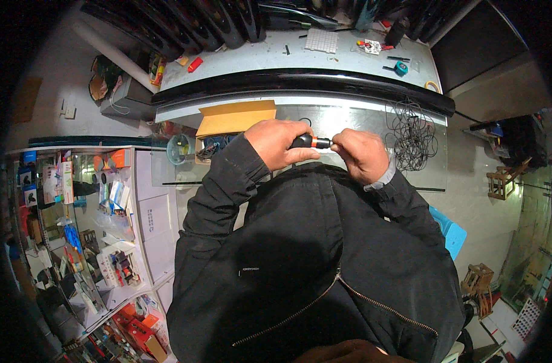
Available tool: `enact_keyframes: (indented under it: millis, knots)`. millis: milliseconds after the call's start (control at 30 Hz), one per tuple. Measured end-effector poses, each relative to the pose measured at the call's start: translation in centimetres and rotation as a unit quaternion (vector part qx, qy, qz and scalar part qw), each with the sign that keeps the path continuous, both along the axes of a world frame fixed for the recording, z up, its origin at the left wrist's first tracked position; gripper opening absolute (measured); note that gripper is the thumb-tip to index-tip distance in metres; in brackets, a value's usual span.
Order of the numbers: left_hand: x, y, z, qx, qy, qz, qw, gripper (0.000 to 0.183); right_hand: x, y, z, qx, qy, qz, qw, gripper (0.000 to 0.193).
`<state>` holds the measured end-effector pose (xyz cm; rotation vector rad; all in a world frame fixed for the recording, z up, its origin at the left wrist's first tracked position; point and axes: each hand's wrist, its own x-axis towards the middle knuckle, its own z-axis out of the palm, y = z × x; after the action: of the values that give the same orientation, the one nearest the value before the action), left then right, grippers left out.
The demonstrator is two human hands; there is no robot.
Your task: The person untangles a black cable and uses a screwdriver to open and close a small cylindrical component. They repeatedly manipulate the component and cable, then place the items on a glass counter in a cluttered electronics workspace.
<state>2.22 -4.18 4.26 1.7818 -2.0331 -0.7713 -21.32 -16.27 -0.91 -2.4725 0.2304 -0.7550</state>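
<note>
My left hand (279, 145) is closed around a black tool with a red band (313, 142), which looks like a screwdriver handle. The tool lies roughly level and its narrow end points right. At that end, the fingers of my right hand (362, 154) are pinched together, and whatever they grip is too small to make out. Both hands are over the glass-topped table (348, 115), close to my body. Just beyond my left wrist stands an open brown cardboard box (236, 116) with dark cables (215, 145) in it.
A tangle of thin black wire (411, 136) lies right on the glass. A long black tube (300, 81) crosses behind. Farther back are a white grid tray (321, 40), a teal tape measure (400, 68) and a red piece (195, 65). Shelves with packages (112, 199) stand left.
</note>
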Motion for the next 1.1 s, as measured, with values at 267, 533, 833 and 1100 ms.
enact_keyframes:
  millis: [267, 533, 833, 1100]
  knots:
    - [0.2, -0.1, -0.5, -0.008, 0.008, 0.018, 1.0, 0.044, 0.0, 0.4, -1.0, 0.642, 0.051, 0.042, 0.764, 0.025]
    - [0.2, -0.1, -0.5, 0.003, 0.03, 0.02, 0.999, 0.042, 0.8, 0.6, 0.7, 0.15, 0.009, -0.037, 0.988, 0.015]
    - [0.5, -0.3, 0.5, -0.05, 0.145, 0.087, 0.984, 0.038, 1.6, 0.4, -2.2, 0.498, -0.073, -0.046, 0.863, 0.018]
    - [0.0, -0.8, 2.1, -0.091, 0.607, 0.148, 0.775, 0.069, 5.6, 1.6, -5.5, 0.07, 0.014, 0.007, 0.997, 0.098]
